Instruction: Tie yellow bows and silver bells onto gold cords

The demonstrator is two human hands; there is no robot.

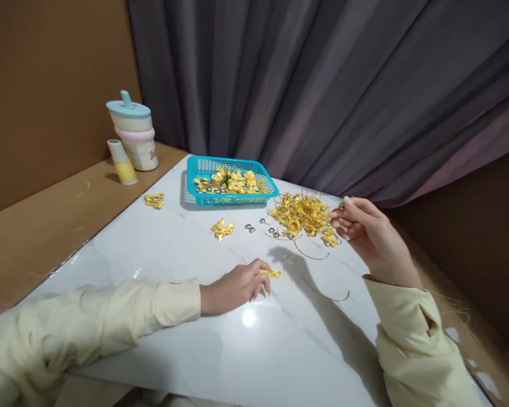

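My left hand (241, 285) rests low over the white table, its fingers closed on a yellow ribbon piece (274, 274). Raised at the right, my right hand (365, 226) pinches a small dark bead (341, 207) between thumb and fingers. Just left of it lies a heap of yellow ribbon flowers (299, 213) with thin wires and silver beads. Two silver beads (249, 228) sit apart from the heap, beside a loose yellow flower (223, 229).
A blue basket (233, 199) with yellow flowers stands at the back. Another yellow flower (154, 200) lies at the left. Beyond the table's left edge are a lidded cup (136, 135) and a small tube (123, 164). A curved wire (328, 298) lies near my right sleeve.
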